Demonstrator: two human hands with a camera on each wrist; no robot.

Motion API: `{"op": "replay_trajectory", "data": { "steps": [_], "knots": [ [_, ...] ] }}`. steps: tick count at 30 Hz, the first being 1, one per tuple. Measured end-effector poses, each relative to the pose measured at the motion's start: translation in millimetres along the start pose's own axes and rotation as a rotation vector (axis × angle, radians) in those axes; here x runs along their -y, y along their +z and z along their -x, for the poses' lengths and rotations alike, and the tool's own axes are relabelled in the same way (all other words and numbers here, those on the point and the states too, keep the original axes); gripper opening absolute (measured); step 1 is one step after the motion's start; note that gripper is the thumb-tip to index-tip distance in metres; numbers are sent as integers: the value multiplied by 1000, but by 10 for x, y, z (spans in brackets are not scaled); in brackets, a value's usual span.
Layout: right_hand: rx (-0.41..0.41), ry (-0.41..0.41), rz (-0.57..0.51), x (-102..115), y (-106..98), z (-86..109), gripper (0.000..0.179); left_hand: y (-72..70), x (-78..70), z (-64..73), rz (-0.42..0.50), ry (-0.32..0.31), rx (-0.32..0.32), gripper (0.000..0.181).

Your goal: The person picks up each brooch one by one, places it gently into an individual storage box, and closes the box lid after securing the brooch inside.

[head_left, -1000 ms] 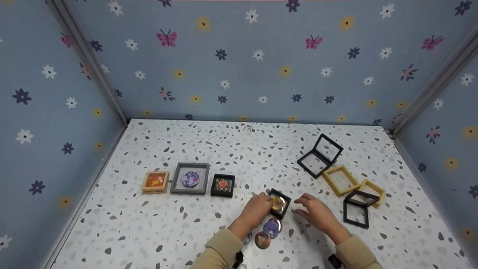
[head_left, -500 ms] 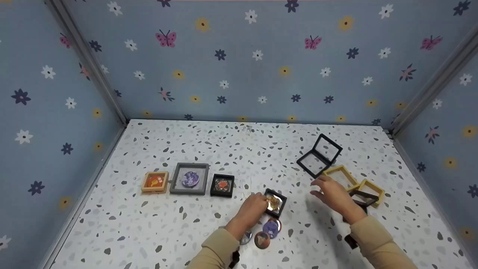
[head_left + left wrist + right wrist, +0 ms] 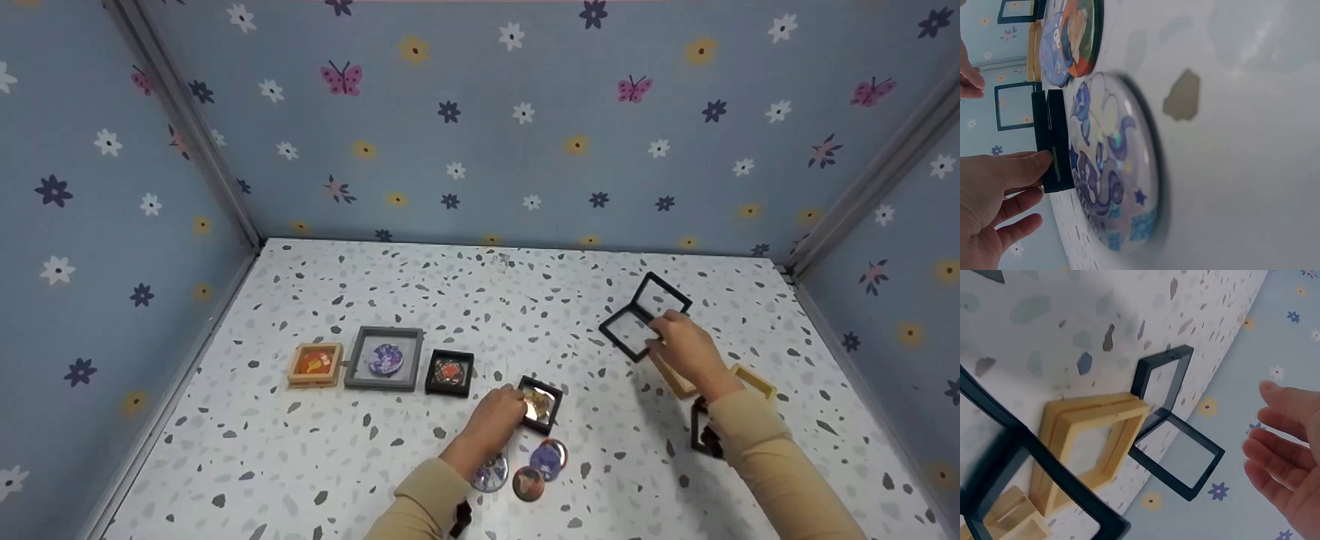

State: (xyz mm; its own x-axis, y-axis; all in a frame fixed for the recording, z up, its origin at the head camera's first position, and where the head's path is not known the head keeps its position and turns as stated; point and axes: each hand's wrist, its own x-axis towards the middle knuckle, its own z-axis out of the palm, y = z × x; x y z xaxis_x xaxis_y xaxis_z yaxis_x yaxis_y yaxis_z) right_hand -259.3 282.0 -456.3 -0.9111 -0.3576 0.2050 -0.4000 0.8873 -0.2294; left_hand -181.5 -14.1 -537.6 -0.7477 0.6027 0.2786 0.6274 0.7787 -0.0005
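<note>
My left hand [image 3: 491, 420] pinches the near-left edge of a small black display frame [image 3: 550, 427]; a shiny gold badge [image 3: 538, 406] shows inside it. In the left wrist view, thumb and fingers grip that frame's edge beside a round purple-and-white badge [image 3: 1112, 163]. My right hand [image 3: 690, 349] hovers over a yellow frame [image 3: 679, 384], close to a hinged black frame [image 3: 619, 347] that stands unfolded. Seen from the right wrist, the fingers [image 3: 1275, 453] are loosely bent, apart from the frames, and hold nothing.
Near the left hand lie several loose badges [image 3: 545, 463]. Further left are a filled tan frame [image 3: 337, 361], grey frame [image 3: 352, 360] and black frame [image 3: 448, 391]. A smaller yellow frame [image 3: 757, 381] and another black frame [image 3: 697, 435] lie right. Patterned walls [image 3: 480, 135] enclose the table.
My left hand has slid the small black frame leftward. My right hand has left its side and moved up and right to the yellow and unfolded black frames.
</note>
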Motion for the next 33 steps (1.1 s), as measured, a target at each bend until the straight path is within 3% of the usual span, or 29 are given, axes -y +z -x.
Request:
{"op": "replay_trajectory", "data": {
  "steps": [13,20,33],
  "knots": [
    [-115,167,54,-339,-5,-241,39,11,96,53,29,-34,-17,12],
    [-57,297,15,-483,5,-309,56,21,146,54,61,-56,-53,13],
    [66,399,-103,-564,24,-369,63,38,219,57,39,-74,-63,13]
  ]
}}
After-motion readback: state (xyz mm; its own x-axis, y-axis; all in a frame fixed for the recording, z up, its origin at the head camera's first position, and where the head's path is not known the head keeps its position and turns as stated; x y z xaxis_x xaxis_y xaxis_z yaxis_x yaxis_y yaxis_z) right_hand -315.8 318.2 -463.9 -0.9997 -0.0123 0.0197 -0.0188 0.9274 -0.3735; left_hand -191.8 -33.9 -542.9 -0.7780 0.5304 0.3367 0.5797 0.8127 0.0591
